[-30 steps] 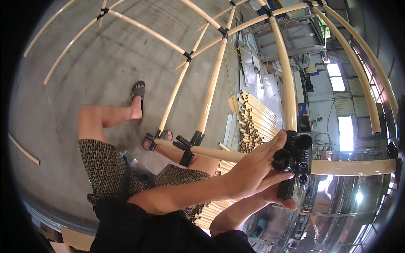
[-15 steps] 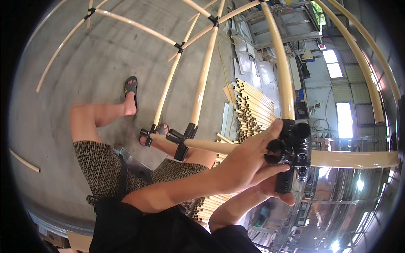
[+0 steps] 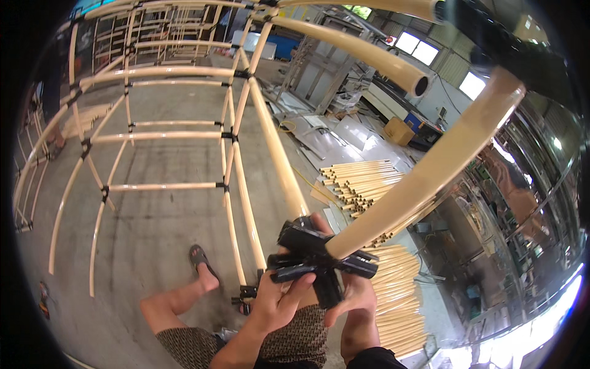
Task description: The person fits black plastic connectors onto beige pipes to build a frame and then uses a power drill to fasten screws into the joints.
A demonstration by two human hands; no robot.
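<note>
A black pipe joint [image 3: 316, 255] with several sleeves sits between my two hands. My left hand [image 3: 283, 304] closes round its left side, thumb against a lower sleeve. On the other side my right hand [image 3: 355, 298] grips it from the right and below, its fingers partly hidden. One tan pipe [image 3: 276, 150] runs from the joint up to the frame. A second, thicker-looking tan pipe [image 3: 424, 175] rises from it to the upper right, where another black joint [image 3: 516, 52] shows blurred.
A tan pipe frame [image 3: 166, 138] with black joints stands ahead and left. Loose pipes [image 3: 393, 301] lie stacked at my right, with another pile [image 3: 362, 181] farther off. An open pipe end [image 3: 420, 85] juts out overhead. Someone's legs [image 3: 54, 111] show at far left.
My view has swung up and shows more of the frame. The held joint now appears lower and nearer the middle, with both hands still on it.
</note>
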